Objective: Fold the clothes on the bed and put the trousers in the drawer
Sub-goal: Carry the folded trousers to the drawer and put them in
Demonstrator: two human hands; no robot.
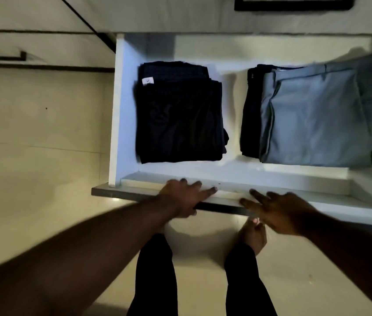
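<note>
**Folded trousers lying in the open drawer**

Navy trousers [180, 115] and grey trousers [312, 119] lie flat side by side in the drawer [121, 110], long axes running front to back. Left hand [185, 197] and right hand [283, 213] press its front edge, fingers straight.

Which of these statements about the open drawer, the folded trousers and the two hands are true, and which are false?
1. The drawer is open. True.
2. The dark folded trousers lie to the right of the light blue trousers. False: they lie to the left.
3. Both hands are at the drawer's front edge. True: left hand, right hand.
4. The right hand holds a folded garment. False: it holds nothing, fingers extended.
5. The two piles touch. False: a bare gap separates them.
</note>
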